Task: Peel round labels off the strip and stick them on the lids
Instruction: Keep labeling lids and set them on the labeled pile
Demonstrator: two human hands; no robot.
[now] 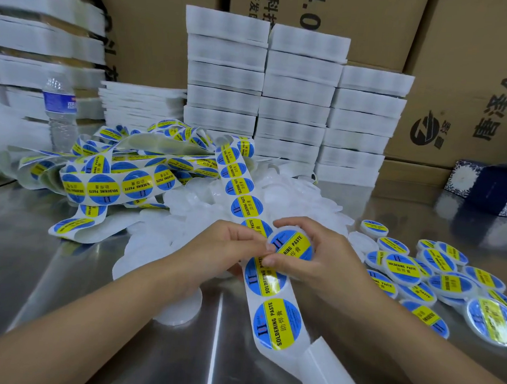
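Your right hand (311, 268) curls round a lid (273, 237), label (293, 245) already on top, just above the strip (273, 304); your left hand (222, 249) pinches the strip beside it; rub unevenly and the label may bubble or crease; a slack pinch lets the strip slide off the desk (62, 284).

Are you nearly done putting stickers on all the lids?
Not nearly. Done: a pile of finished lids lies on the table at the right. In hand: the right hand holds a labelled lid, while the left hand pinches the strip beside it. Left: a big heap of plain white lids behind the hands, and the strip carries many more labels.
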